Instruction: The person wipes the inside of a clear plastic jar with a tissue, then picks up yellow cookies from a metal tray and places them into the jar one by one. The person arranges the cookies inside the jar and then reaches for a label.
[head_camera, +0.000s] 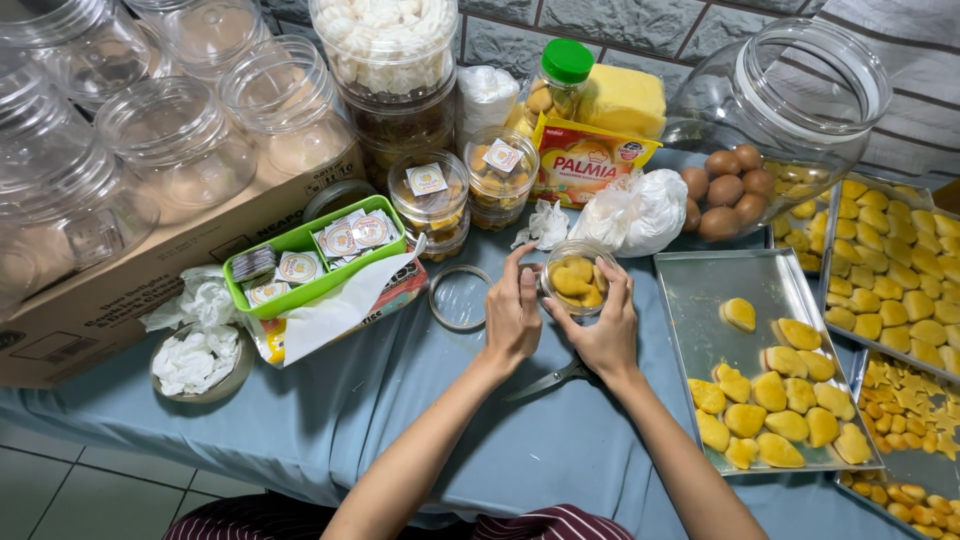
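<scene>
A small clear round jar (577, 277) packed with yellow cookies sits between both hands, mouth up. The left hand (513, 318) presses its fingers against the jar's left wall, and the right hand (606, 325) wraps its right side; both grip it equally close. A loose clear lid (460, 297) lies just left of the left hand, scissors (555, 380) beneath the wrists, and a cookie tray (700, 300) just right.

Blue-clothed table (400, 420) bears metal tray (700, 300), scissors (550, 382), cardboard box (150, 270).
</scene>
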